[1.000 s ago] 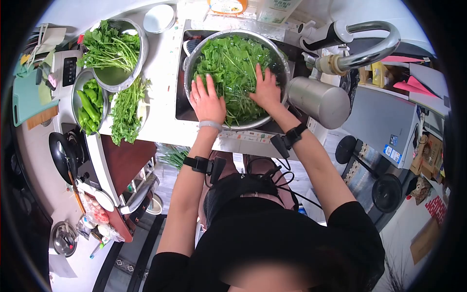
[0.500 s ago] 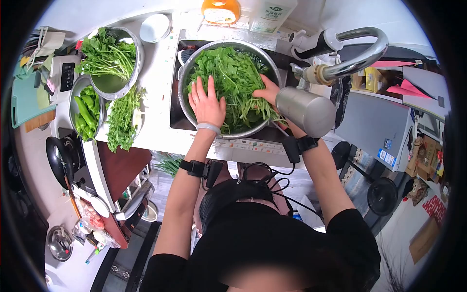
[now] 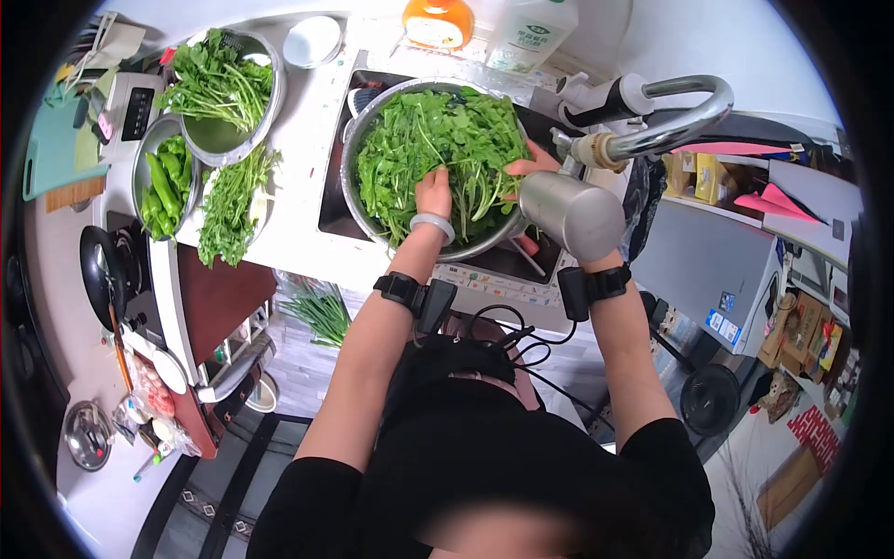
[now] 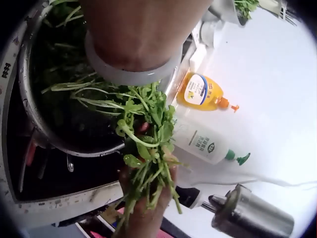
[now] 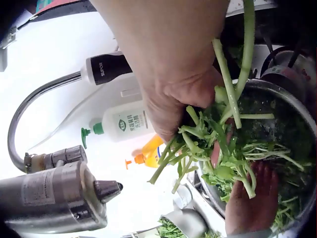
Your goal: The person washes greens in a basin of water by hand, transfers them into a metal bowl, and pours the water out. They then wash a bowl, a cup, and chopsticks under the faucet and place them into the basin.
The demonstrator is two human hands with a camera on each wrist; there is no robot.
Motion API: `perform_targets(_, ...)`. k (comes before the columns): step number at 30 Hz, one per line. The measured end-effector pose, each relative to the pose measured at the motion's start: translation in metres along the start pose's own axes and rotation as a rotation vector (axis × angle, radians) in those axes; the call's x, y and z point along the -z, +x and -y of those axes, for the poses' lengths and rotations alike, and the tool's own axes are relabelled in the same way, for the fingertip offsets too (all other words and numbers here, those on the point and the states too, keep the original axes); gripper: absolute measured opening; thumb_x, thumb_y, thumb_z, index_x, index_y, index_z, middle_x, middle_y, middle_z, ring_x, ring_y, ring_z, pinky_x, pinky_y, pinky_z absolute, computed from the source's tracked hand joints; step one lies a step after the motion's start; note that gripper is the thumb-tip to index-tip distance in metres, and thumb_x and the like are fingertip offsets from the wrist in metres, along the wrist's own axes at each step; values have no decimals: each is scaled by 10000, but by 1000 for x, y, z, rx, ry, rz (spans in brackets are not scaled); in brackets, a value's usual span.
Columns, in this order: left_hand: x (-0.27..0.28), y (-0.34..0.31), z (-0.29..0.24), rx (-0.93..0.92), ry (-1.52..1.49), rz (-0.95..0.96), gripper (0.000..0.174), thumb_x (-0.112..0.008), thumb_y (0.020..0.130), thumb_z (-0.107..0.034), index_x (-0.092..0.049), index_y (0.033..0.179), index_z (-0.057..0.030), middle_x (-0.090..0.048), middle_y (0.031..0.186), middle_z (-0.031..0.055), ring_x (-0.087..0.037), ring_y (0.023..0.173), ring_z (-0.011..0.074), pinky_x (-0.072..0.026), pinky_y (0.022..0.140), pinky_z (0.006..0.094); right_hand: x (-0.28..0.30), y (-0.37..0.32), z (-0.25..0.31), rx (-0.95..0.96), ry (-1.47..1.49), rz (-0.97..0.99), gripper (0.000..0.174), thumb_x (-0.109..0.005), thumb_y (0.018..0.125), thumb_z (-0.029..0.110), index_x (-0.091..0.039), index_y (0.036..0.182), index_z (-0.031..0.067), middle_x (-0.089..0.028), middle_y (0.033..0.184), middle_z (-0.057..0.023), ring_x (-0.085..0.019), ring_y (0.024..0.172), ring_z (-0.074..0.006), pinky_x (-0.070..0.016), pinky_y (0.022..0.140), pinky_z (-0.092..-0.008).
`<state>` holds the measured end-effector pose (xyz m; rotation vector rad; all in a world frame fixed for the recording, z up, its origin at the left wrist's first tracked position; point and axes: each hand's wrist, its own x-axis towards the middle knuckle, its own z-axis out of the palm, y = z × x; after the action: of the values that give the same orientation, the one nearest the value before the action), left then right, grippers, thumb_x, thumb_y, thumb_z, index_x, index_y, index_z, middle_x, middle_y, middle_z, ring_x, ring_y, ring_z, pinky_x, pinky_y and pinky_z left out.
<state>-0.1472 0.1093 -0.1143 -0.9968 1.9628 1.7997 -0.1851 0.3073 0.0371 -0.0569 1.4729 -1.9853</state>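
Observation:
A large metal basin [image 3: 348, 177] in the sink is full of water and wet leafy greens [image 3: 400, 140]. My left hand [image 3: 433, 196], a pale bangle at its wrist, reaches into the basin with its fingertips among the greens. In the right wrist view that left hand [image 5: 255, 198] shows straight fingers against the stems. At the basin's right side my right hand [image 3: 533, 160] is partly hidden by the metal cylinder on the faucet. The right wrist view shows the right hand [image 5: 183, 99] gripping a bunch of greens [image 5: 223, 148], its stems sticking out past the fingers.
The chrome faucet [image 3: 694, 121] and its metal cylinder [image 3: 573, 214] overhang the right side. Behind stand an orange soap bottle [image 3: 438, 23] and a white bottle [image 3: 531, 37]. On the left are a metal bowl [image 3: 277, 107] of greens, green peppers [image 3: 165, 191] and another leafy bunch [image 3: 233, 214].
The right hand has moved to the basin's right side and gathered greens. My left hand, earlier flat on the leaves, has shifted right and its fingers have gone in among the greens.

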Motion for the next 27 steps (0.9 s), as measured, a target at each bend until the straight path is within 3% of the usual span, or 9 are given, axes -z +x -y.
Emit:
perform_targets(2, 6, -17, -8, -142, 3, -19, 425, -461, 838, -361, -572, 957, 32, -573, 971, 208, -532, 888, 326, -398, 809, 368, 6, -5, -5, 109, -101, 63, 422, -616, 736, 11, -512, 1136, 94, -330, 1327, -112, -336, 1211, -210, -333, 974, -291)
perform_targets(6, 4, -28, -26, -199, 64, -105, 427, -544, 820, -352, -554, 1011, 30, -589, 882, 104, -522, 804, 173, -405, 742, 263, -4, -14, 6, 27, 28, -7, 431, -551, 786, 48, -386, 1183, 62, -387, 1257, -97, -401, 1113, -172, -303, 979, -275)
perform_targets(7, 7, -45, -60, -124, -1, -16, 476, -554, 807, -417, -555, 1028, 5, -577, 935, 105, -531, 796, 182, -412, 747, 284, -8, -17, 10, 18, 8, -25, 562, -479, 849, 112, -208, 1331, 13, -481, 1162, -68, -496, 990, -106, -330, 946, -231)
perform_targets(9, -1, -36, -75, 341, -239, 251, 572, -551, 780, -502, -514, 1114, -39, -555, 1033, 109, -530, 849, 209, -412, 784, 338, -26, -14, 26, 40, -95, -16, 438, -524, 834, 164, -366, 1230, 64, -379, 1263, -98, -397, 1114, -170, -308, 969, -276)
perform_targets(12, -4, -54, -104, 408, -684, 738, 679, -548, 742, -579, -452, 1196, -83, -525, 1125, 118, -505, 987, 242, -393, 848, 395, -30, -8, 25, 107, -288, 32, 348, -560, 822, 212, -498, 1149, 107, -295, 1349, -123, -317, 1216, -222, -292, 985, -313)
perform_targets(16, -7, -63, -114, 403, -597, 779, 726, -583, 711, -580, -410, 1237, -112, -505, 1167, 131, -466, 1087, 263, -383, 887, 426, -7, 3, -4, 267, -660, 146, 427, -527, 840, 192, -393, 1228, 74, -365, 1288, -108, -389, 1131, -177, -319, 953, -280)
perform_targets(22, -11, -33, -83, 489, -981, 721, 402, -643, 749, -266, -541, 1064, -39, -616, 954, 129, -607, 834, 256, -489, 781, 412, 1, 16, -7, 492, -1140, 302, 533, -486, 862, 167, -262, 1327, 32, -452, 1212, -88, -479, 1023, -122, -353, 914, -238)
perform_targets(24, -6, -35, -84, 497, -1029, 718, 375, -598, 771, -251, -540, 1065, -26, -613, 957, 139, -603, 835, 268, -486, 784, 416, -45, 2, 28, -125, -402, -148, 612, -587, 803, 211, -297, 1327, 85, -497, 1123, -99, -465, 1018, -154, -354, 898, -263)
perform_targets(27, 2, -38, -84, 480, -1087, 734, 382, -544, 788, -311, -555, 1049, -31, -612, 957, 135, -599, 834, 272, -476, 792, 407, -38, -19, 31, -103, -914, -99, 648, -653, 748, 248, -352, 1299, 86, -414, 1224, -132, -482, 1066, -235, -396, 859, -312)
